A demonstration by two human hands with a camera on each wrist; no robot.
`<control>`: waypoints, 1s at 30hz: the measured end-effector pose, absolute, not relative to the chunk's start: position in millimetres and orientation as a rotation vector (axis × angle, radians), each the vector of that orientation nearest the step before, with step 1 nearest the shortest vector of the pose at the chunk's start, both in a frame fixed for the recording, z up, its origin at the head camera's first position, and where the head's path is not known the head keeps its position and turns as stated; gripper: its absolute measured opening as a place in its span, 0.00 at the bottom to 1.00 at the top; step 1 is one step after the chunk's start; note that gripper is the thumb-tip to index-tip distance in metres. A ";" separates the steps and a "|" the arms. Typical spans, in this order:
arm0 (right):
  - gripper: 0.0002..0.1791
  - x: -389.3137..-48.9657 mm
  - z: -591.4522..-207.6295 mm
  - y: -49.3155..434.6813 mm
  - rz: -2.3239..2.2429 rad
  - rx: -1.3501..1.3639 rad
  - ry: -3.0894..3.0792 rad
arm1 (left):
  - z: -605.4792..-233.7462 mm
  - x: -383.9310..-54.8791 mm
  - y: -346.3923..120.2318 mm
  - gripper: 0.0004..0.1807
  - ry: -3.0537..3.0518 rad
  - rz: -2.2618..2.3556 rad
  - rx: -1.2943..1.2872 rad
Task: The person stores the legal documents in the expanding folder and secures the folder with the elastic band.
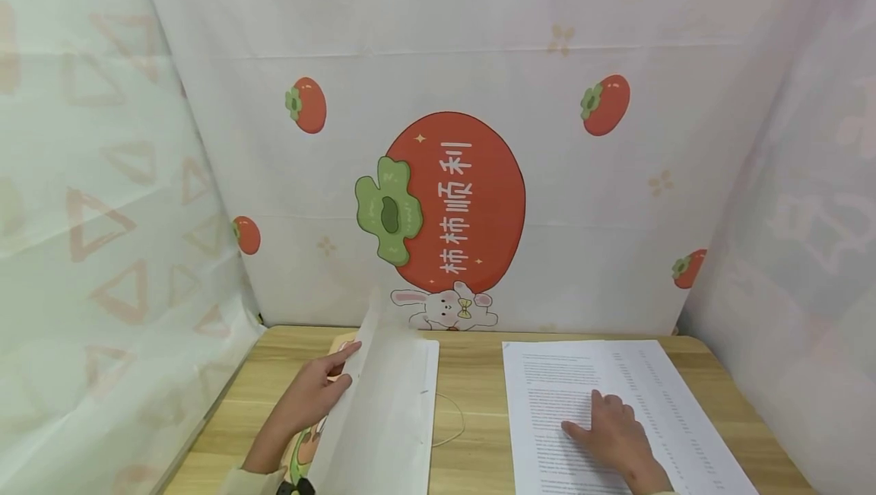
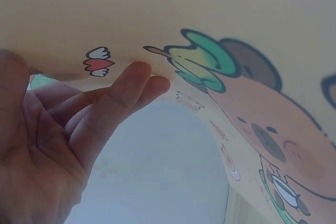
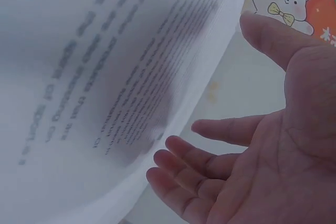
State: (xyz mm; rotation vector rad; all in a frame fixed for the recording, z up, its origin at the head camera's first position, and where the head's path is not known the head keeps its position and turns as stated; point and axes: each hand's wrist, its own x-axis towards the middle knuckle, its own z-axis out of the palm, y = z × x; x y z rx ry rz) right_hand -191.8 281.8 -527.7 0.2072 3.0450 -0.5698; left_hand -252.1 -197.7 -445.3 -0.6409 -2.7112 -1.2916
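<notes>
Left hand [image 1: 308, 396] has fingers extended against the part-raised cover [image 2: 236, 77] of our folder [image 1: 390, 434], left on the table [image 1: 472, 381]. Right hand [image 1: 616, 434], loosely spread, is over printed sheets [image 1: 554, 404]. We'd call it midway: cover up, not flat; sheets outside the folder.

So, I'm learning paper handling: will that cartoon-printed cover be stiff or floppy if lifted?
The cartoon-printed cover is probably bendy, since it bows in the left wrist view. It looks thin, so it's likely light for its size. It may flop down if released, as it stands at a slant beside the left hand.
</notes>
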 end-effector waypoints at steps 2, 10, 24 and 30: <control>0.56 -191.1 -531.0 288.1 -0.568 0.243 3.029 | -444.8 -251.6 -196.7 0.29 -2.708 -1.308 -0.630; 0.59 -189.6 -536.1 304.1 -0.559 0.291 2.995 | -443.8 -249.0 -193.3 0.29 -2.663 -1.320 -0.626; 0.56 -191.9 -534.0 307.8 -0.540 0.302 3.007 | -441.8 -247.1 -193.9 0.28 -2.704 -1.328 -0.558; 0.67 -195.1 -533.4 313.0 -0.673 0.352 2.951 | -442.8 -247.1 -193.9 0.28 -2.704 -1.323 -0.547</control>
